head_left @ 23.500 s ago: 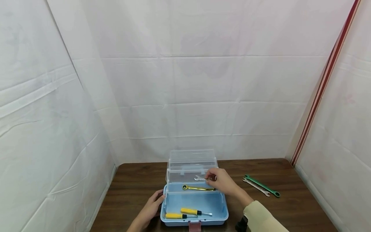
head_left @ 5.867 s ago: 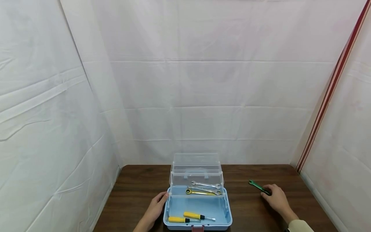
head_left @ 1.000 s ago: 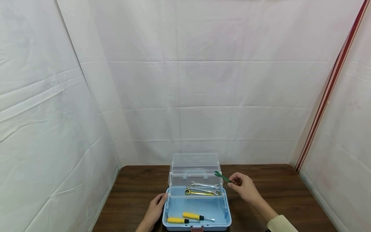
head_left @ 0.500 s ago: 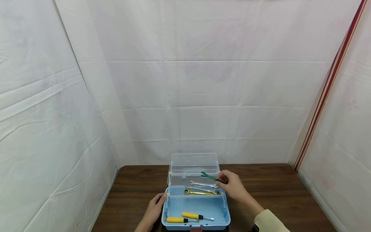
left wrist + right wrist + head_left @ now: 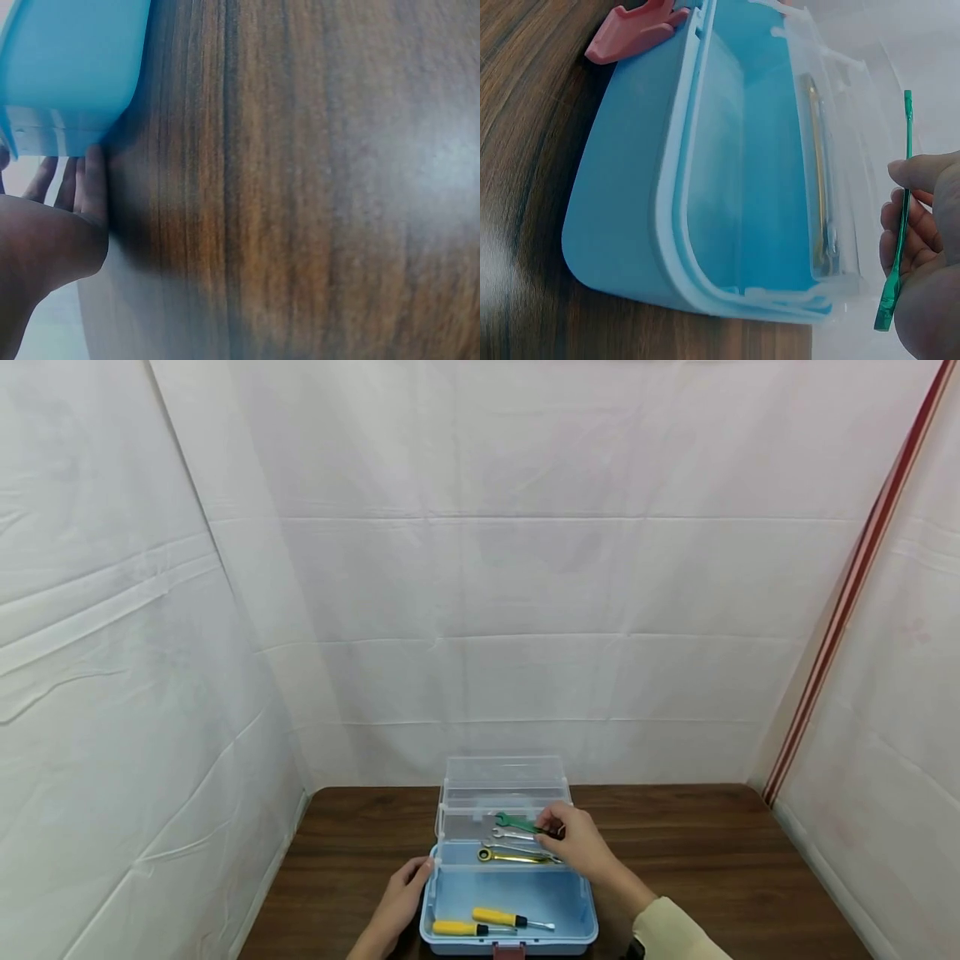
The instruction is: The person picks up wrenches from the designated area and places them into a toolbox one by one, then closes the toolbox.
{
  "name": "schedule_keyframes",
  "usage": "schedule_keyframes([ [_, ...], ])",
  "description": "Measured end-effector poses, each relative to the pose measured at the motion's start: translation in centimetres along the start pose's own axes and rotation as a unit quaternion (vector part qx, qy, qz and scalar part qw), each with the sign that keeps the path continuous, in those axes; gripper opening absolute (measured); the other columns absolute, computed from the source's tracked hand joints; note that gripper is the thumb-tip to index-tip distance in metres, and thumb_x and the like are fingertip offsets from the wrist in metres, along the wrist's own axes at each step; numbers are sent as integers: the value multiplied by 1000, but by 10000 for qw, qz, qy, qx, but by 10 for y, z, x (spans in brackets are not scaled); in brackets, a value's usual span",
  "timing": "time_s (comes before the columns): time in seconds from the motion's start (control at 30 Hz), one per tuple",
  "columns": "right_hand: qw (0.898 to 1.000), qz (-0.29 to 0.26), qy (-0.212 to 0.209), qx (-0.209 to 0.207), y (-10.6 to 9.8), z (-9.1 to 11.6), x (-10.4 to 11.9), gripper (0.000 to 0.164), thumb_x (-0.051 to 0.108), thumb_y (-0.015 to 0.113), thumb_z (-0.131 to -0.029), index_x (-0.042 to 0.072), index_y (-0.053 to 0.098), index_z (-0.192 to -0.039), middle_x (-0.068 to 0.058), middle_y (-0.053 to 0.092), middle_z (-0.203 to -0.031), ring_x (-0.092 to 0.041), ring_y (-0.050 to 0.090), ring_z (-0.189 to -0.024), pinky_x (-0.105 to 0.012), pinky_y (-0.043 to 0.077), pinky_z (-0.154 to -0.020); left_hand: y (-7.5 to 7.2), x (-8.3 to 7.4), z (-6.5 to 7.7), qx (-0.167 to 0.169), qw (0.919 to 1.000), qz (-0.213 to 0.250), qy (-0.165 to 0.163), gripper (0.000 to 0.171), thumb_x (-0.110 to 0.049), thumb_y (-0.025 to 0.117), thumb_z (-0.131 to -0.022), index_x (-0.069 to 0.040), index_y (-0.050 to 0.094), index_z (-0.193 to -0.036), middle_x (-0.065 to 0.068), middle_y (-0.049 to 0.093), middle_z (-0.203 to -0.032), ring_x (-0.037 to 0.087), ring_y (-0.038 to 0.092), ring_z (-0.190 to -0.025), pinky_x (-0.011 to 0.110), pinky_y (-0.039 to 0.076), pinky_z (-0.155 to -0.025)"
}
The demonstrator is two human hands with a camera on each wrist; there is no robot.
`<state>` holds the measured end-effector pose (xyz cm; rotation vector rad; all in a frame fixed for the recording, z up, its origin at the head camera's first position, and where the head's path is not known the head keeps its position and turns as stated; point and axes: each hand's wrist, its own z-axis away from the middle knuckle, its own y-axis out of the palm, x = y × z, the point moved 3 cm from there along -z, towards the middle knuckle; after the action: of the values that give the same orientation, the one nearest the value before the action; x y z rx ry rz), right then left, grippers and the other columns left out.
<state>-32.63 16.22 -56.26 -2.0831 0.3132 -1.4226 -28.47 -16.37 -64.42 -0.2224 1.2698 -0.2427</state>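
Observation:
My right hand pinches a green wrench between thumb and fingers, above the translucent upper tray of a blue toolbox. The wrench hangs clear of the tray in the right wrist view. Below it on the tray lie a silver wrench, a second silver wrench and a gold ratchet wrench. Two yellow-handled screwdrivers lie in the box's front. My left hand holds the box's left side, thumb at the rim and fingers along the outer wall.
The clear lid stands raised at the back of the box. A reddish latch hangs at its front. Brown wooden tabletop extends on both sides, with white cloth sheets around it.
Long before, a green and a silver wrench lay on the table at right; both have left it. My right hand has just carried the green one leftward over the tray. The left hand stays put.

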Motion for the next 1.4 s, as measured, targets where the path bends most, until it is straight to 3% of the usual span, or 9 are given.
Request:
schedule_keyframes([
  [0.3,9998,-69,-148,83,11,-8,4,10,11,79,-98,17,71,-100,8,66,-92,-10,61,-82,-28,56,-72,-2,-4,0,48,10000,37,3,72,-60,50,-108,2,59,-143,28,57,-147,46,51,-137,68,39,-112],
  [0.67,9980,444,-381,223,28,-19,13,11,6,80,-94,10,73,-100,6,66,-93,-10,60,-83,-27,54,-72,-8,-3,4,21,10000,52,8,75,-62,52,-106,2,60,-143,28,56,-147,46,51,-137,68,40,-112],
  [0.93,9952,651,-657,333,36,-21,26,13,5,82,-92,10,72,-99,-2,66,-94,-21,63,-85,-29,54,-71,-7,-6,4,51,10000,47,37,75,-63,51,-106,2,59,-144,28,56,-147,46,51,-137,68,40,-112],
  [1.17,9945,890,-506,217,41,-18,21,14,6,82,-92,13,72,-100,-1,66,-96,-21,64,-87,-31,55,-74,-1,-7,2,97,9999,97,94,73,-61,52,-107,1,59,-144,27,57,-147,45,51,-137,67,40,-113],
  [1.4,9973,632,-368,70,46,-11,12,14,6,82,-93,12,72,-101,-3,66,-97,-20,63,-86,-30,54,-73,-1,-8,4,123,9998,117,81,75,-64,51,-106,1,59,-144,27,56,-148,44,51,-138,68,39,-113],
])
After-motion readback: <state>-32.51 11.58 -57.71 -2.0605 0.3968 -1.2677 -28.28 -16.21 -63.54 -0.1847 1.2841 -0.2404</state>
